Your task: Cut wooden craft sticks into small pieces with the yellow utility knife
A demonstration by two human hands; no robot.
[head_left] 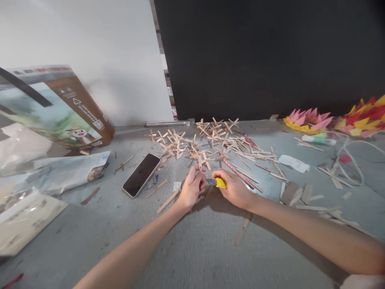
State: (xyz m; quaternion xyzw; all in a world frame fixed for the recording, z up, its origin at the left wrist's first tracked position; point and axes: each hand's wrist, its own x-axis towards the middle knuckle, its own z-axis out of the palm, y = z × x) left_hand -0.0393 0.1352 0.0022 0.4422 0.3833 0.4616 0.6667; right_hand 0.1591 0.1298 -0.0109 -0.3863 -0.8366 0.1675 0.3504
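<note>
My left hand [192,188] is closed on a wooden craft stick [200,163], whose upper end pokes out above the fingers; how far it runs inside the hand is hidden. Just to the right, my right hand [233,188] is wrapped round a yellow utility knife [221,183]. The grey blade of the knife points left and reaches to the fingers of my left hand. Beyond both hands lies a heap of craft sticks joined into crosses [177,145]. A red-and-white striped straw [237,172] lies behind my right hand.
A phone [142,175] lies left of my hands. Farther left are a printed bag [75,116] and plastic packets [72,172]. On the right are loose stick pieces [306,196], a glue stick [319,140], a white cable [343,164] and pink-and-yellow paper crafts [308,120]. A black board [270,60] stands behind.
</note>
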